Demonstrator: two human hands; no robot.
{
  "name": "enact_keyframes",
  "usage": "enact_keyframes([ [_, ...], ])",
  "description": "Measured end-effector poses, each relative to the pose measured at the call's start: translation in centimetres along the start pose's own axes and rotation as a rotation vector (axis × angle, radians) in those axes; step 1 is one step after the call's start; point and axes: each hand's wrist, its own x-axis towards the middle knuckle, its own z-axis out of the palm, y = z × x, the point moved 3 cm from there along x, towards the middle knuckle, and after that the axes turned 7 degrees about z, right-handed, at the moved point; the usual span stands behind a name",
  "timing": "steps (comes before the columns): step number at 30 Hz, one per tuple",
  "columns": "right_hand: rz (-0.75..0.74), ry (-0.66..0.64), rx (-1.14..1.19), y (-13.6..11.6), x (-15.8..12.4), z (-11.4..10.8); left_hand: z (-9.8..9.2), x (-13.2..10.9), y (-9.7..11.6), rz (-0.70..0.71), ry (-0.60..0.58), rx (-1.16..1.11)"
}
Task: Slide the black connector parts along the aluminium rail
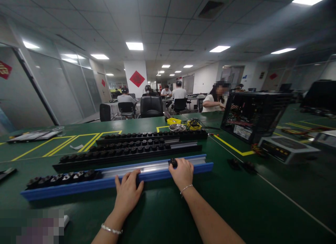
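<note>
A long blue rail [157, 174] with a silver metal channel lies across the green table in front of me. Several black knob-like parts [67, 178] sit in its left part. My left hand [128, 188] rests on the rail's near edge around its middle, fingers spread, with nothing in it. Further right, my right hand [183, 172] pinches a small black knob [173, 162] at the channel. Behind the blue rail lie black rails [183, 149] bearing rows of similar black parts.
An open computer case [249, 114] and a power supply [288, 149] stand at the right. Two loose black parts [249, 166] lie nearer. Yellow trays [174, 121] and a metal dish [177, 127] sit behind the rails. A person [212, 100] works across the table.
</note>
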Motion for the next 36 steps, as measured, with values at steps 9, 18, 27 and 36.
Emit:
enact_keyframes([
  [9, 0.045, 0.053, -0.032, 1.6, 0.6, -0.3, -0.2, -0.1, 0.1, 0.0, -0.014, -0.017],
  [18, 0.074, 0.072, -0.034, 2.1, 0.9, -0.7, -0.4, 0.0, 0.2, -0.008, -0.016, -0.022],
  [27, 0.107, 0.082, -0.078, 2.7, 1.2, -0.9, -0.3, 0.0, 0.2, -0.007, -0.009, -0.019],
  [36, 0.077, 0.001, -0.085, 3.3, 1.6, -1.5, -0.5, 0.0, 0.3, -0.017, -0.025, -0.014],
])
